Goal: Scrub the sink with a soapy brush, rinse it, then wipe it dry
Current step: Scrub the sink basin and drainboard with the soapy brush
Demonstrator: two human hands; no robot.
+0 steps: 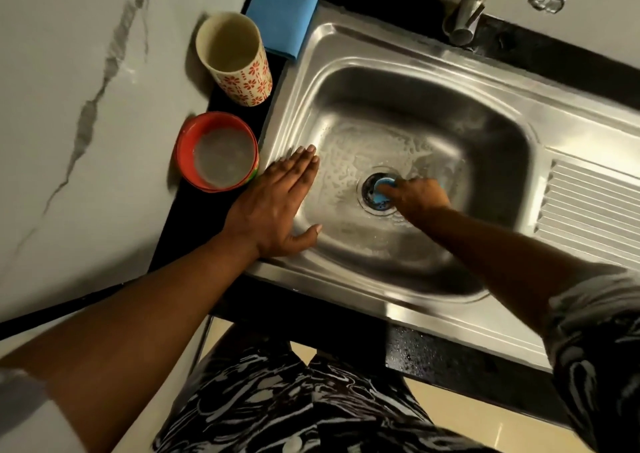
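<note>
We're scrubbing — right grip (422,194) clasps the blue brush (383,189), left grip (277,203) flat on the sink (298,103) rim; next, the tap (465,16).

I could read no lettering, brand, number or sign anywhere; the cup (239,68) at the far left bore only red flower patterns.

A home kitchen: a stainless steel sink (433,72) with a ribbed drainboard (592,207) set in a black counter (194,231), faucet (467,13) behind.
</note>
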